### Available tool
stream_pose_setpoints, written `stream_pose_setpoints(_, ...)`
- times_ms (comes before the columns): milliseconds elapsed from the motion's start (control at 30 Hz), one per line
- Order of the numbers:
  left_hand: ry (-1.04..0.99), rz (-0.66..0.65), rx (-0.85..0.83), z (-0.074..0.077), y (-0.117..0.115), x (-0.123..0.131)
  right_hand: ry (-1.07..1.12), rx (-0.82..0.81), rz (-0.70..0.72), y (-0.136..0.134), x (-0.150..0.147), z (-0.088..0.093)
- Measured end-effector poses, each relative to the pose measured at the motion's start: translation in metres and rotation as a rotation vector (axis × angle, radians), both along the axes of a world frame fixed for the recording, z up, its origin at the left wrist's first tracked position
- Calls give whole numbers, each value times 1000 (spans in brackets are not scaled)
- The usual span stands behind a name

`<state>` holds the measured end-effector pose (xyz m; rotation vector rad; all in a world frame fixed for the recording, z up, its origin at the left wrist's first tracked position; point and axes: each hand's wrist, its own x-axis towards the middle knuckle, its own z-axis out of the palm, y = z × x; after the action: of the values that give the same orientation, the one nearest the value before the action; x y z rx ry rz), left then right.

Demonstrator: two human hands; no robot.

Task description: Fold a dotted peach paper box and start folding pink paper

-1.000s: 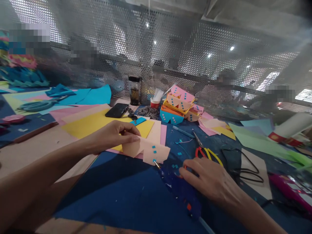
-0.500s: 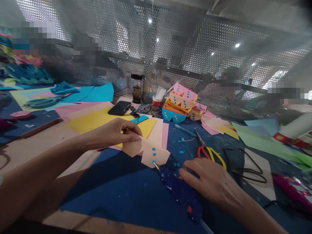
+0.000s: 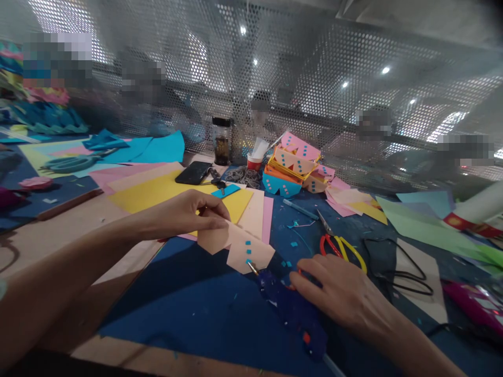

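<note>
Between the thumb and fingers of my left hand (image 3: 192,212) is a peach paper cutout (image 3: 259,250) with a notch in its lower edge. Three small blue paper squares (image 3: 248,252) sit in a column on its right half. My right hand (image 3: 338,285) grips a dark blue glue gun (image 3: 293,309), whose metal tip points at the lowest square; whether it touches cannot be made out. A few loose blue squares (image 3: 288,264) lie on the blue mat (image 3: 176,298) just beyond the gun.
Red-and-yellow scissors (image 3: 334,241) and a black cord (image 3: 404,269) lie to the right. Finished-looking paper cutouts (image 3: 293,162) are stacked at the back beside a paper cup (image 3: 254,161). A phone (image 3: 193,173), keys (image 3: 218,181) and a bottle (image 3: 221,141) stand or lie behind my left hand.
Both hands, the cutout and the glue gun keep nearly the same positions. The view has shifted very slightly.
</note>
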<state>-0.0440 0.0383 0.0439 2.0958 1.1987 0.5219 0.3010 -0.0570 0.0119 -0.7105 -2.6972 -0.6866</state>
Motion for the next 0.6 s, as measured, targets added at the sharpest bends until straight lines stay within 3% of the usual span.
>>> stream_pose_setpoints(600,7,-37,11,3,-1,2,-14,-26,8,-2,-1,-2)
